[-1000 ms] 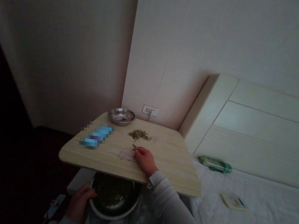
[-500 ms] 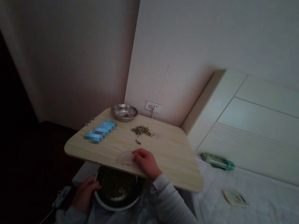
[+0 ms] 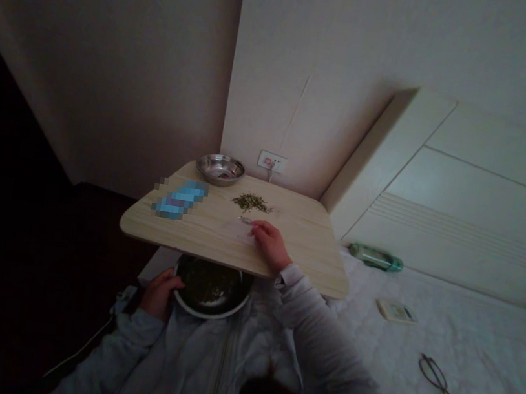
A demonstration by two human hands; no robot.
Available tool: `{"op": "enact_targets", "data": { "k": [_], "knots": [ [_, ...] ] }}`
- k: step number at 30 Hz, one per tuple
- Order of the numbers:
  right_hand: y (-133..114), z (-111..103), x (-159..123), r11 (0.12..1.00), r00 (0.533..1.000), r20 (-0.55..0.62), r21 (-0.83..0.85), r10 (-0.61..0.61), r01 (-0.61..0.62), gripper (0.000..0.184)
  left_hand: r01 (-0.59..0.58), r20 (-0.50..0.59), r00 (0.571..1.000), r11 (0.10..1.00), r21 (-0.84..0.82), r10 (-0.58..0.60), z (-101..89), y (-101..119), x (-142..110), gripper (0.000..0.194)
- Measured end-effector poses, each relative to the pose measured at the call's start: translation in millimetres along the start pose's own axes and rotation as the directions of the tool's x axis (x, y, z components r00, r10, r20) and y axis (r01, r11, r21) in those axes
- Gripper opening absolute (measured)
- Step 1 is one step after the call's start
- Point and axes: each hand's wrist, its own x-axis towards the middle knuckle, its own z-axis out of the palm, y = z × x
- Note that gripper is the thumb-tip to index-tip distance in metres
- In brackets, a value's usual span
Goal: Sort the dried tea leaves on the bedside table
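Small green bits are seen in the head view, spread in a loose pile on a pale wooden table. If the middle of the table is taken as the middle of a clock, the pile is just above it, at 12 o'clock. It is laid out flat and thin, perhaps so that each bit can be seen well.

At 4 o'clock the right hand is rested low over the wood. Its thumb and fingers are closed in a pinch, and a thin clear piece seems to be gripped there (it is so see-through that its edge is hard to find). It is probably held flat because a thin edge can be slid along the wood.

At 7 o'clock, below the table's near edge, a dark bowl is gripped at its rim by the left hand, with the thumb on top. It is likely held this way so that it cannot tip. More green stuff is seen inside, but it is too dark to tell what.

At 11 o'clock a shiny metal bowl is kept at the far edge, maybe to be out of the way. At 10 o'clock a blurred blue thing is laid.
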Motion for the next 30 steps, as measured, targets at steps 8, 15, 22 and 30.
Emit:
{"op": "enact_targets", "data": {
  "k": [8,15,22,30],
  "knots": [
    [26,-21,33,0.95,0.884,-0.432,-0.31,-0.175,0.037,0.03,0.02,0.059,0.998,1.0,-0.021,-0.018,-2.5,-3,4,0.006],
    [11,-7,22,0.648,0.94,-0.143,-0.755,-0.311,0.1,0.029,0.064,0.083,0.995,0.998,-0.009,-0.063,0.2,2,0,0.009],
    [3,-2,13,0.518,0.963,0.029,-0.838,-0.269,0.17,0.031,0.071,0.085,0.994,0.997,-0.032,-0.068,-2.3,-3,4,0.009],
    [-1,4,3,0.502,0.942,0.146,-0.816,-0.303,0.287,0.03,0.103,0.117,0.989,0.993,-0.053,-0.096,-3.0,-5,5,0.009]
  ]
}}
